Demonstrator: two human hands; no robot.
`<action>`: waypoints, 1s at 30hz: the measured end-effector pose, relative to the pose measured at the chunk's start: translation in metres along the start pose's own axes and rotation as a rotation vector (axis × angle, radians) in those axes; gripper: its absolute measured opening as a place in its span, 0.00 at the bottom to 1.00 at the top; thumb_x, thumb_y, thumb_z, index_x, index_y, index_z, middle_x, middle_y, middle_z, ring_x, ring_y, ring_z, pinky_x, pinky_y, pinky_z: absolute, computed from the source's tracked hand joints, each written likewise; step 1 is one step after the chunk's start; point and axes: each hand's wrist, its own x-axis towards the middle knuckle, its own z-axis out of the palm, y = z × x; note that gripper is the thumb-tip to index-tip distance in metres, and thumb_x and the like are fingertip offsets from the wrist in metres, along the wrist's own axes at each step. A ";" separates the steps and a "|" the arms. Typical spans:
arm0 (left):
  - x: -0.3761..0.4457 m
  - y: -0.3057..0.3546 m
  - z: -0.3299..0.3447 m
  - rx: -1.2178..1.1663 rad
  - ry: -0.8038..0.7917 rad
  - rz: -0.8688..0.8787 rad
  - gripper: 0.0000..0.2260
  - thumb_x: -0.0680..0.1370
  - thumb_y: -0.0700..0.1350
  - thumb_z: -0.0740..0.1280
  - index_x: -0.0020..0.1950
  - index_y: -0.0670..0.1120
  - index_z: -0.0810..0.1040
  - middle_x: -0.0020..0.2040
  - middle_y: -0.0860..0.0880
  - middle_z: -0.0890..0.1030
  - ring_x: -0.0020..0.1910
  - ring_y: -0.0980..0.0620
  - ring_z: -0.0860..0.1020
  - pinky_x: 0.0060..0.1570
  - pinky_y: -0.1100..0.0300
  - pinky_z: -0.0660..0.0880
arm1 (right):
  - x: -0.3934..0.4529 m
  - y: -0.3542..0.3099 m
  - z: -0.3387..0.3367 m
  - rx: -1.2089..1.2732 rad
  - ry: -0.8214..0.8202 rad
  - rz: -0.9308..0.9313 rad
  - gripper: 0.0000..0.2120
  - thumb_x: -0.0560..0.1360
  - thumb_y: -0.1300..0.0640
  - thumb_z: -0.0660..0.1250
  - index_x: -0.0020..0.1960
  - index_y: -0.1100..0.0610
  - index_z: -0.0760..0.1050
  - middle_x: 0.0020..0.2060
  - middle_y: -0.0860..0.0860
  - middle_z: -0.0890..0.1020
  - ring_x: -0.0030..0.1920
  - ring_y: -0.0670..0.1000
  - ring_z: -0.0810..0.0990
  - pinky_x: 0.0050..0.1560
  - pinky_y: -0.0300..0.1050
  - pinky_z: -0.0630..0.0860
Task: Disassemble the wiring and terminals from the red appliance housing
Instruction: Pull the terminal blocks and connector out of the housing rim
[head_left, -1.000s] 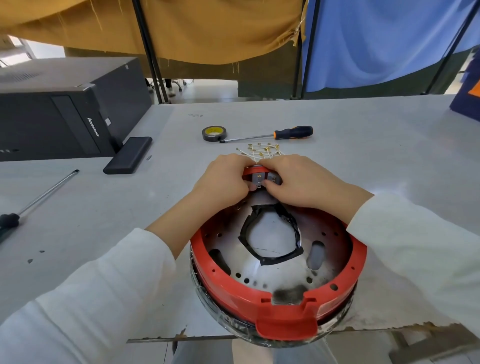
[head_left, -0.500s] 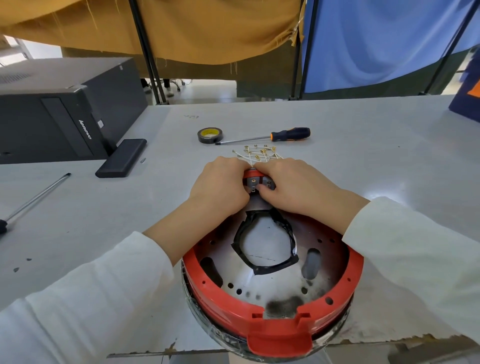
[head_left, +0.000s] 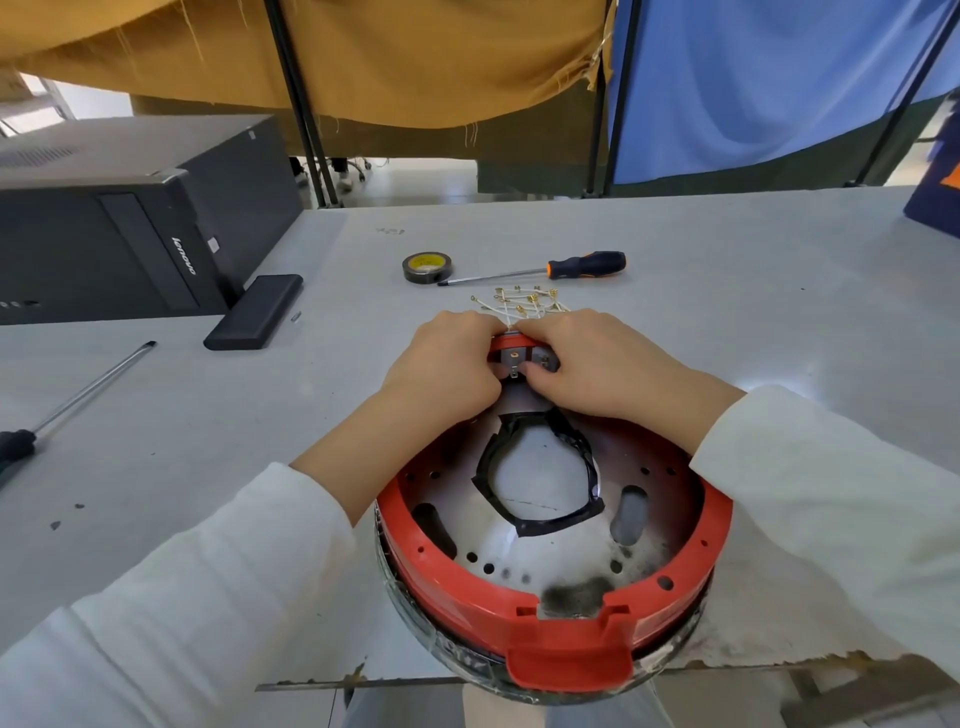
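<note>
The round red appliance housing lies upside down at the table's near edge, its metal base plate showing a black-taped hole. At its far rim sits a grey terminal block with brass contacts. My left hand and my right hand both pinch this block from either side, thumbs pressed under it. A bundle of pale wires with brass terminals fans out on the table just beyond my fingers, its near end hidden under them.
An orange-handled screwdriver and a roll of black tape lie beyond the wires. A black computer case and a black flat box sit at the left. A second screwdriver lies at the far left.
The view has shifted slightly, so the housing sits lower and left. Both hands stay on the terminal block, with the fingers adjusting around it.
</note>
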 end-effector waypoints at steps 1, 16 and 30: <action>0.000 0.001 0.001 0.022 0.017 -0.005 0.11 0.73 0.46 0.67 0.55 0.51 0.78 0.49 0.46 0.81 0.49 0.44 0.77 0.43 0.55 0.73 | 0.000 0.000 0.001 -0.004 0.008 0.003 0.10 0.74 0.54 0.60 0.53 0.50 0.75 0.46 0.51 0.80 0.46 0.55 0.77 0.38 0.45 0.67; -0.005 0.010 0.001 0.167 0.074 -0.053 0.14 0.69 0.42 0.64 0.54 0.49 0.77 0.45 0.44 0.78 0.37 0.46 0.67 0.34 0.57 0.63 | 0.000 -0.002 0.001 -0.049 0.012 -0.011 0.05 0.75 0.54 0.60 0.50 0.51 0.71 0.46 0.54 0.79 0.47 0.58 0.76 0.39 0.46 0.65; -0.008 0.013 0.000 0.194 0.079 -0.030 0.16 0.70 0.41 0.64 0.57 0.49 0.76 0.47 0.44 0.79 0.46 0.41 0.76 0.36 0.56 0.67 | 0.000 -0.003 0.002 -0.068 0.036 -0.013 0.07 0.76 0.54 0.59 0.53 0.53 0.72 0.48 0.55 0.80 0.49 0.59 0.77 0.39 0.46 0.65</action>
